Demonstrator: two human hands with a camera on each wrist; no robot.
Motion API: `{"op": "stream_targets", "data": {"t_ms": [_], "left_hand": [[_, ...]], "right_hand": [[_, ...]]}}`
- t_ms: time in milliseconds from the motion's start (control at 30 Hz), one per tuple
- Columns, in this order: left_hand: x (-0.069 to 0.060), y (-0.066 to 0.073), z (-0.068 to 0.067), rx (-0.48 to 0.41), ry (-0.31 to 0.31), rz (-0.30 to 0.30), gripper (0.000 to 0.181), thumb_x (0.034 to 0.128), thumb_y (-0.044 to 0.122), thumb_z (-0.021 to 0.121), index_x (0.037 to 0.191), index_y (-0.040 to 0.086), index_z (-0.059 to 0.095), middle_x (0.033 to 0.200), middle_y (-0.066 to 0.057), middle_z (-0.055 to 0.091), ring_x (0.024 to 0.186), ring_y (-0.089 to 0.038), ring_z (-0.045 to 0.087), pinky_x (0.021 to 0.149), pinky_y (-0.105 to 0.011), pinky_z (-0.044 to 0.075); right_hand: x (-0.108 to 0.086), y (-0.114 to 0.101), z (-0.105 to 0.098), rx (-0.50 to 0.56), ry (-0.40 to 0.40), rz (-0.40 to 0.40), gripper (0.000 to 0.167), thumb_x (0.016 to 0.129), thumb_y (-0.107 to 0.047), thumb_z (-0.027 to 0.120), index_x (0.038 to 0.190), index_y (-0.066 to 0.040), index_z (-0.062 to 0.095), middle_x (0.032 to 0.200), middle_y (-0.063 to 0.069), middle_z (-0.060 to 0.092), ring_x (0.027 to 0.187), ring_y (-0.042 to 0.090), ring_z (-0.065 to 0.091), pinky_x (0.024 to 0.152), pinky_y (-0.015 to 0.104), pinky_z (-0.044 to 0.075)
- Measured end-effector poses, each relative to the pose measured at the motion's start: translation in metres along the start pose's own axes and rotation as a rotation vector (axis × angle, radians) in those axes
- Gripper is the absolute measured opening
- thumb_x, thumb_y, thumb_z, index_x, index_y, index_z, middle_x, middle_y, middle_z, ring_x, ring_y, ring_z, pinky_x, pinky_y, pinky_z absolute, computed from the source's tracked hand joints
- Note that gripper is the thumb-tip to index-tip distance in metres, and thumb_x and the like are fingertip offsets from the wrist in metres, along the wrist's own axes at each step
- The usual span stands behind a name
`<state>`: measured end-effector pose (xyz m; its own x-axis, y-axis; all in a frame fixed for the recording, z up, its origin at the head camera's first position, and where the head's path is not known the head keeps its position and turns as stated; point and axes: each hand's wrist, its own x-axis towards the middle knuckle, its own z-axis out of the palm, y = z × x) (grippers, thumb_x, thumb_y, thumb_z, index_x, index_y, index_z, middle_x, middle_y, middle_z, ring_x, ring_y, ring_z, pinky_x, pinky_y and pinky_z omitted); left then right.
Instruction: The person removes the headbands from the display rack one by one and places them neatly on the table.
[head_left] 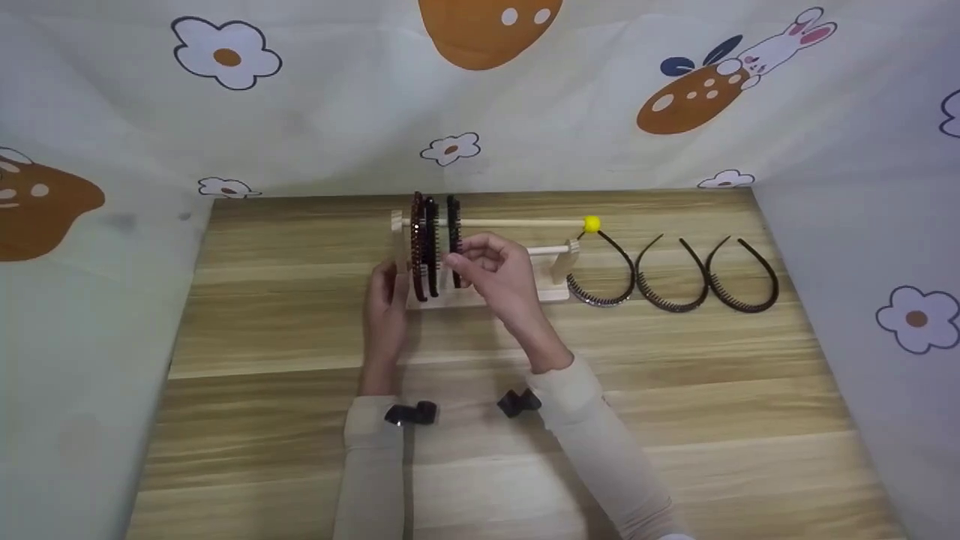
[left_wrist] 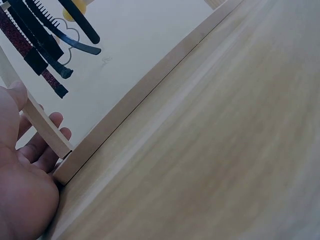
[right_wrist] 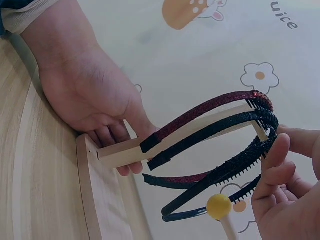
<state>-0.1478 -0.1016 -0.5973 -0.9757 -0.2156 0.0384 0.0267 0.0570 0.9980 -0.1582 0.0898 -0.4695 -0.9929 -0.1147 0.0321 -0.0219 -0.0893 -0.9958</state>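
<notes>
At the left, the person's left hand (head_left: 386, 304) grips the left upright (head_left: 399, 238) of a wooden stand (head_left: 555, 292), thumb on one side and fingers behind, which seems to steady it on the surface (head_left: 285, 420). Just right of that upright, a dark red headband (head_left: 418, 247) and a black headband (head_left: 431, 251) hang side by side over the upper rod (head_left: 525, 223). Next comes a toothed black headband (head_left: 454, 214), also around that rod and a little apart from the other two — the right hand (head_left: 506, 281) pinches it between thumb and fingers. Whether its weight already rests on the rod cannot be told. Farther right, the rod ends in a yellow ball (head_left: 592, 224), and the lower rod (head_left: 551, 250) shows no headband on its visible part. Beyond the stand, a near headband (head_left: 600, 302), a middle headband (head_left: 675, 308) and a far headband (head_left: 742, 308) lie in a row. The work looks about half done — two headbands hung, the third apparently being placed, three left lying.
</notes>
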Motion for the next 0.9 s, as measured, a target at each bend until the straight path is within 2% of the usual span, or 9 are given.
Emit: {"op": "stream_targets", "data": {"t_ms": [300, 533, 600, 700, 800, 900], "left_hand": [[0.0, -0.002, 0.0, -0.005, -0.001, 0.035, 0.07, 0.1125, 0.058, 0.056, 0.155, 0.003, 0.054, 0.152, -0.022, 0.062, 0.143, -0.038, 0.058, 0.122, -0.056, 0.047], [0.0, 0.0, -0.001, 0.0, 0.006, 0.012, 0.057, 0.1172, 0.042, 0.056, 0.156, 0.0, 0.052, 0.158, -0.025, 0.058, 0.15, -0.041, 0.052, 0.128, -0.056, 0.041], [0.0, 0.0, -0.001, 0.006, 0.001, 0.011, 0.063, 0.1161, 0.048, 0.055, 0.157, 0.0, 0.051, 0.158, -0.025, 0.057, 0.15, -0.041, 0.052, 0.128, -0.057, 0.041], [0.0, -0.002, -0.001, -0.008, -0.001, 0.011, 0.083, 0.1085, 0.067, 0.056, 0.158, 0.0, 0.05, 0.16, -0.026, 0.056, 0.151, -0.041, 0.051, 0.129, -0.056, 0.039], [0.0, -0.002, -0.001, -0.019, -0.001, 0.007, 0.104, 0.0972, 0.083, 0.056, 0.159, 0.0, 0.049, 0.163, -0.026, 0.053, 0.154, -0.041, 0.049, 0.131, -0.054, 0.038], [0.001, -0.003, -0.001, -0.021, 0.002, 0.004, 0.11, 0.0938, 0.087, 0.055, 0.159, -0.002, 0.049, 0.165, -0.027, 0.051, 0.156, -0.041, 0.046, 0.133, -0.053, 0.035]], "right_hand": [[-0.004, -0.002, -0.009, 0.008, 0.019, 0.02, 0.016, 0.098, -0.001, 0.08, 0.112, 0.002, 0.074, 0.096, 0.006, 0.075, 0.069, 0.013, 0.068, 0.054, 0.018, 0.048], [-0.005, -0.004, -0.015, 0.008, 0.034, 0.0, 0.014, 0.097, 0.001, 0.078, 0.11, 0.001, 0.074, 0.095, 0.005, 0.074, 0.069, 0.013, 0.066, 0.054, 0.018, 0.049], [-0.005, -0.004, -0.017, 0.013, 0.037, -0.015, 0.013, 0.097, 0.002, 0.078, 0.109, 0.001, 0.074, 0.094, 0.004, 0.074, 0.07, 0.013, 0.067, 0.055, 0.019, 0.05], [-0.005, -0.004, -0.019, 0.036, 0.037, -0.041, 0.011, 0.097, 0.002, 0.078, 0.107, 0.001, 0.073, 0.091, 0.005, 0.075, 0.069, 0.014, 0.068, 0.054, 0.02, 0.051], [-0.005, -0.004, -0.02, 0.053, 0.039, -0.064, 0.01, 0.097, 0.001, 0.078, 0.106, 0.0, 0.074, 0.091, 0.015, 0.076, 0.068, 0.013, 0.068, 0.054, 0.02, 0.051], [-0.006, -0.005, -0.021, 0.063, 0.045, -0.072, 0.009, 0.097, 0.001, 0.078, 0.105, 0.0, 0.074, 0.094, 0.024, 0.076, 0.067, 0.012, 0.068, 0.054, 0.019, 0.051]]}}
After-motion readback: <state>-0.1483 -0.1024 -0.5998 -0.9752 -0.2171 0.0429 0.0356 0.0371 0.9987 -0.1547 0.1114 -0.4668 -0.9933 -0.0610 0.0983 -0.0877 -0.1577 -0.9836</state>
